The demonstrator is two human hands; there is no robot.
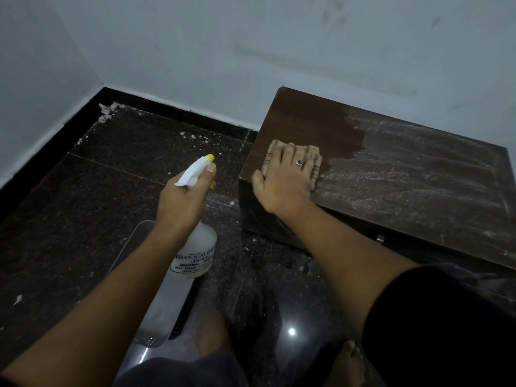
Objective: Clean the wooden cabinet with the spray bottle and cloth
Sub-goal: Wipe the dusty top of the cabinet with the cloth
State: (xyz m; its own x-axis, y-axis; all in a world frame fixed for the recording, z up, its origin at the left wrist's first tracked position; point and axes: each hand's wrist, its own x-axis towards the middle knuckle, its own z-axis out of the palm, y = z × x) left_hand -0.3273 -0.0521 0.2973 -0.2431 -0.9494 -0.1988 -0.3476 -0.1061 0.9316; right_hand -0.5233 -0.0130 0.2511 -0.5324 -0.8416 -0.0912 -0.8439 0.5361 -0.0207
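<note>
A low wooden cabinet stands on the floor against the wall at the right. Its left part is dark and wiped, the rest is streaked with white dust. My right hand lies flat, fingers spread, pressing a tan cloth onto the cabinet's front left corner. My left hand grips the neck of a clear spray bottle with a white trigger head and yellow nozzle, held over the floor to the left of the cabinet.
Dark polished stone floor with white debris near the corner and skirting. Pale walls meet at the far left. My bare feet and dark shorts show at the bottom. A light reflects on the floor.
</note>
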